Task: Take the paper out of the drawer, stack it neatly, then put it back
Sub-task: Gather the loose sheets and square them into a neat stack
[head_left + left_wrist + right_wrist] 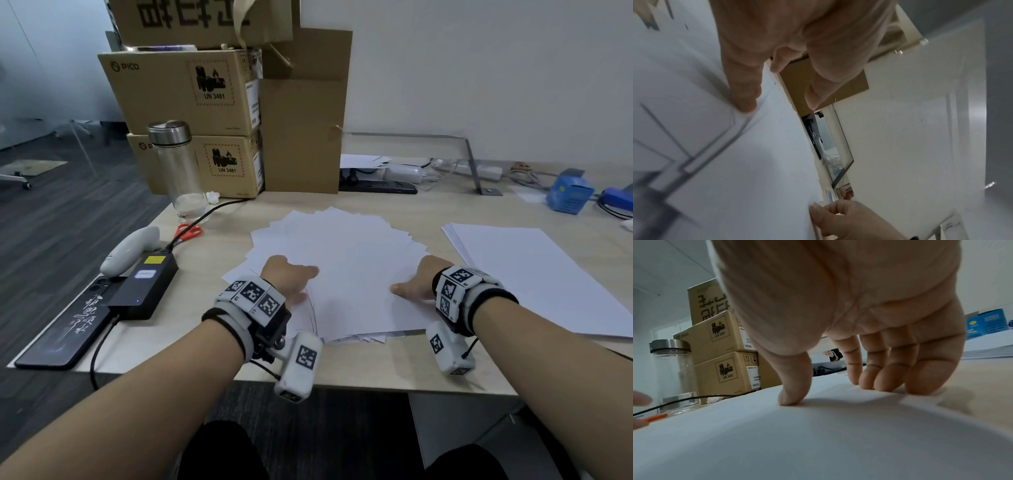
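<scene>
A loosely fanned pile of white paper [346, 260] lies in the middle of the wooden desk [376, 373]. My left hand [298, 274] rests on its left side, thumb lying on the top sheet. In the left wrist view a fingertip [746, 104] presses on the paper [756, 162] while the thumb stands off it. At the pile's right edge is my right hand [411, 286]. There its thumb [793, 395] presses on the top sheet [818, 443] and its straight fingers [888, 382] touch down at the edge. A second, squared stack of paper [534, 274] lies to the right. No drawer is in sight.
Left of the pile are red scissors [188, 231], a black power adapter [144, 287] with its cable, a white controller [130, 250] and a phone [65, 329]. A glass bottle [178, 168] and cardboard boxes [191, 102] stand behind. A power strip [376, 186] and a blue box [568, 195] sit at the back.
</scene>
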